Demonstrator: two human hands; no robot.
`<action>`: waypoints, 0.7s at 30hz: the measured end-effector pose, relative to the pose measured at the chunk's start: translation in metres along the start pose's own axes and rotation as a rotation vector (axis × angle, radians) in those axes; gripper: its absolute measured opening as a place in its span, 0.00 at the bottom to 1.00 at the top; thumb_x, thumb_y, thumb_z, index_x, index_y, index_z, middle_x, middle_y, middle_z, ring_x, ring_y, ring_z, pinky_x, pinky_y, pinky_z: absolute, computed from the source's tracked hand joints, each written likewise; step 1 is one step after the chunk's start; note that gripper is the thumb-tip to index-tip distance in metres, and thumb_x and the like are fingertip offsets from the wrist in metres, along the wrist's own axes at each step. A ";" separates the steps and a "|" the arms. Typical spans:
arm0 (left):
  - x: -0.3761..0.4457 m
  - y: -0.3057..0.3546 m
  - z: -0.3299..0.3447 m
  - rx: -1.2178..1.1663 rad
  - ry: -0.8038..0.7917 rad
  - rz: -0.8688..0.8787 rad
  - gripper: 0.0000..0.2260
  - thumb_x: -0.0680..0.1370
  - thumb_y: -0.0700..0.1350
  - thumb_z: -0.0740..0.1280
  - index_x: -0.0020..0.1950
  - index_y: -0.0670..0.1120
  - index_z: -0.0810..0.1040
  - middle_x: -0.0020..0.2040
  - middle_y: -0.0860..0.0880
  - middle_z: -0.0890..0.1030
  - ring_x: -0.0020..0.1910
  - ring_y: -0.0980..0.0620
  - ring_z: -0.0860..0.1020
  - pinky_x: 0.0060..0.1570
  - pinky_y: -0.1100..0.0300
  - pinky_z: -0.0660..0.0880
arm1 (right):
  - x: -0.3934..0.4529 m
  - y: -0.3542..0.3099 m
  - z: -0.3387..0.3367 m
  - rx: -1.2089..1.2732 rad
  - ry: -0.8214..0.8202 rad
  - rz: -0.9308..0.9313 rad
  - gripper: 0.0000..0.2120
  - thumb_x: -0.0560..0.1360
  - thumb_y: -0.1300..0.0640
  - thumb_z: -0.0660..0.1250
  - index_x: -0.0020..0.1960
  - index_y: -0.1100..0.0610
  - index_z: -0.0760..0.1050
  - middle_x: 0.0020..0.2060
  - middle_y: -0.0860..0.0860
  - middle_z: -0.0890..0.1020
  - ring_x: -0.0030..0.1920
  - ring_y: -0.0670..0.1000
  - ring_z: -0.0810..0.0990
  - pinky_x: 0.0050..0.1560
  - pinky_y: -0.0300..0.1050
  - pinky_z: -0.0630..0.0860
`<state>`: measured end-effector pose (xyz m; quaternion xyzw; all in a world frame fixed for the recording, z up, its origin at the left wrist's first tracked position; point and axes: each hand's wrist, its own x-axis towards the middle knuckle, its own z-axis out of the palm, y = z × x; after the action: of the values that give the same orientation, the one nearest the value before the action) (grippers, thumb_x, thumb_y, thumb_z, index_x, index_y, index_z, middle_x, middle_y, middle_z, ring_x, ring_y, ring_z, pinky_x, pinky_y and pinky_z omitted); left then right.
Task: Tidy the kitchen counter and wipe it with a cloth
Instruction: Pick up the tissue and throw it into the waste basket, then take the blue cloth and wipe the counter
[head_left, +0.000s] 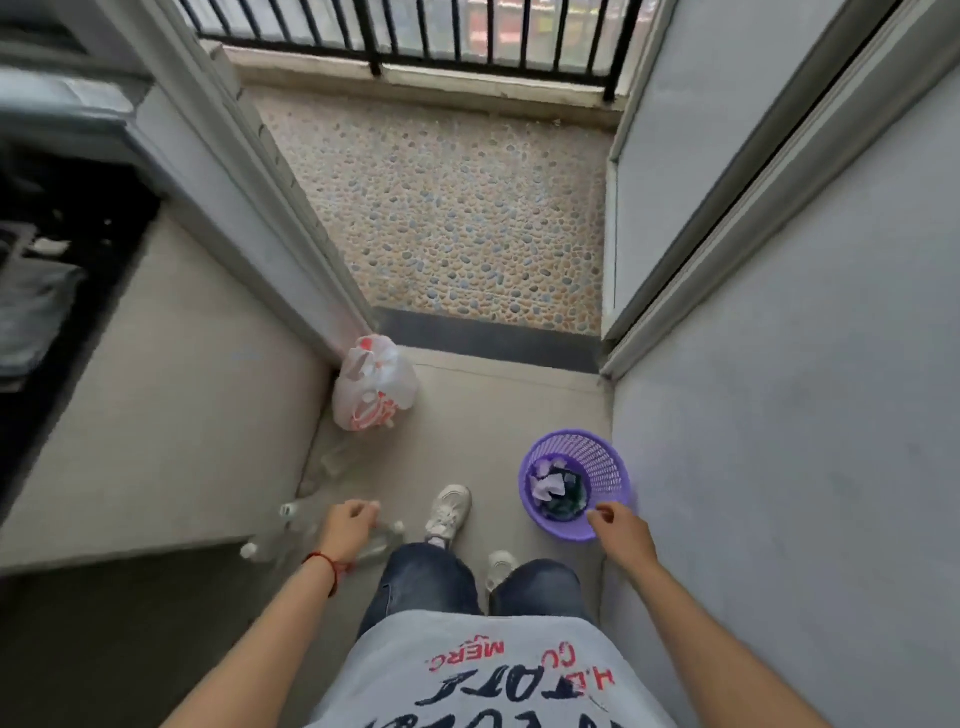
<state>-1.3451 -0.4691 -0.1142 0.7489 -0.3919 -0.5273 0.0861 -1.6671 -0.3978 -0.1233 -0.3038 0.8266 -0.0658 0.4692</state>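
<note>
Purple basket (597, 457) is sitting on the floor by the right wall, light and flexible-looking, best lifted by its rim. Right hand (621, 527) is hanging over it, fingers curled, empty. Left hand (349, 525) is curling loosely above clear bottles (291, 525); grip unclear.

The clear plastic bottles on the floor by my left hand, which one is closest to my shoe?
The bottle just right of your left hand, its white cap pointing toward the white shoe. The other bottles lie left of that hand, against the wall.

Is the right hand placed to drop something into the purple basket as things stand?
Probably yes: the right hand hangs over the near rim of the purple basket, whose top is open and unobstructed.
</note>
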 end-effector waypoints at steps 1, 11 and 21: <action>-0.012 -0.017 -0.001 -0.051 0.030 -0.030 0.14 0.78 0.38 0.60 0.31 0.43 0.72 0.32 0.46 0.73 0.39 0.49 0.70 0.32 0.60 0.64 | 0.000 -0.004 0.003 -0.034 -0.018 -0.031 0.15 0.77 0.56 0.61 0.60 0.63 0.74 0.58 0.59 0.80 0.58 0.58 0.77 0.55 0.44 0.71; -0.137 -0.192 -0.014 -0.537 0.356 -0.424 0.12 0.77 0.42 0.62 0.34 0.47 0.74 0.36 0.45 0.77 0.40 0.47 0.74 0.45 0.58 0.68 | -0.038 -0.067 0.085 -0.464 -0.268 -0.353 0.16 0.76 0.54 0.61 0.60 0.61 0.75 0.57 0.57 0.81 0.59 0.56 0.77 0.56 0.44 0.70; -0.246 -0.332 0.014 -1.045 0.607 -0.670 0.09 0.77 0.42 0.62 0.37 0.44 0.74 0.36 0.44 0.76 0.36 0.47 0.74 0.34 0.60 0.68 | -0.128 -0.124 0.236 -0.847 -0.465 -0.658 0.16 0.76 0.54 0.63 0.60 0.62 0.75 0.57 0.60 0.81 0.58 0.58 0.78 0.55 0.44 0.72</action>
<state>-1.2254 -0.0734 -0.1225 0.8045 0.2074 -0.4121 0.3740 -1.3717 -0.3845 -0.1104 -0.7119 0.5186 0.1965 0.4309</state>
